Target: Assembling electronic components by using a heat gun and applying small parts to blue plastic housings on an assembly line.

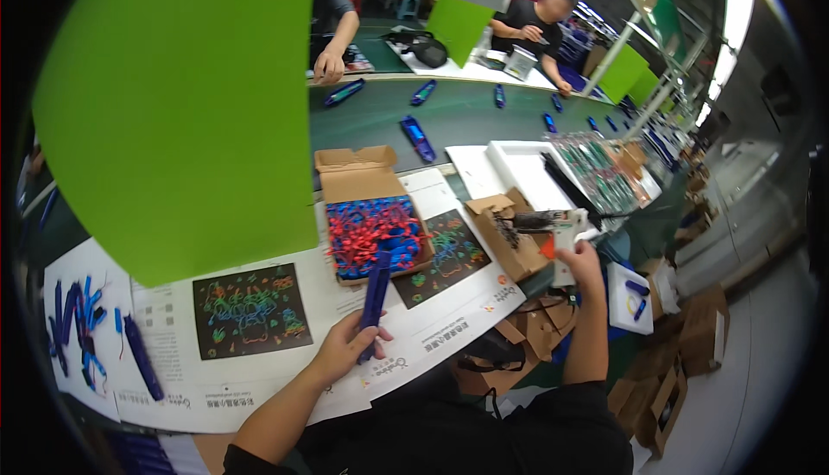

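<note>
Left hand grips a blue strip over the box's edge; right hand pinches a white tool.

factory packing line: green conveyor belt carrying blue packs far side, seated workers beyond it, cardboard boxes stacked near right, green dividers between stations.

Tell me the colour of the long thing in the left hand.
The long case in the left hand is dark blue, best seen in the head view.
</note>
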Available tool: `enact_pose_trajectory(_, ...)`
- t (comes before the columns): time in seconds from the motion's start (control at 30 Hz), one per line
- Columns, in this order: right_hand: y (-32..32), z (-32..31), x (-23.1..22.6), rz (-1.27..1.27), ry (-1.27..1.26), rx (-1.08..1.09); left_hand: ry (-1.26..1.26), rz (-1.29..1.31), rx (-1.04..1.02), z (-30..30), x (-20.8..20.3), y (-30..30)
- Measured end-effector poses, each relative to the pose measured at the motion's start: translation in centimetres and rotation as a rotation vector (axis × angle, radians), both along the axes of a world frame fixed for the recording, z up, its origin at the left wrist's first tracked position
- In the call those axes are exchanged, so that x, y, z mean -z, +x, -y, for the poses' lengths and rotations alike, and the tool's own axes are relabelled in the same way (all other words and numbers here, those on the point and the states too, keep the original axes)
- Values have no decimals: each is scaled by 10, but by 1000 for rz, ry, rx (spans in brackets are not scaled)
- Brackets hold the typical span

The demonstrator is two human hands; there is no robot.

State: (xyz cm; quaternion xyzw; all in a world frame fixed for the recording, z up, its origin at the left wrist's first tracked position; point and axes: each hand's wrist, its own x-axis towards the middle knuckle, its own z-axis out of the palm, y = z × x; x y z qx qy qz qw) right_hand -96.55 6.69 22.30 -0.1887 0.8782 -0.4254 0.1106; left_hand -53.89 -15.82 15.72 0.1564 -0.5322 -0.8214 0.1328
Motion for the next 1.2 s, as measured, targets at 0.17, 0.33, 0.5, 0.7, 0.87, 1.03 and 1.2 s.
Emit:
enact_pose_trajectory(0.17,42,50,-45,366,0,-295,-14,-11,20,3,2,2)
enact_pose_trajectory(0.33,24,43,-33,248,32,-291,286,-142,-38,10,13,6)
enact_pose_trajectory(0.5,98,55,-69,257,-563,-351,459,-250,-124,10,17,7)
enact_pose_trajectory(0.7,175,62,-67,464,-639,-676,460,-275,-157,11,16,12)
enact_pose_trajectory(0.87,214,87,-61,701,-477,-892,447,-251,-181,12,15,11)
enact_pose_trajectory(1.03,224,102,-56,853,-359,-857,442,-261,-166,12,17,9)
enact_pose_trajectory(1.2,229,112,-54,854,-312,-861,391,-241,-155,11,16,9)
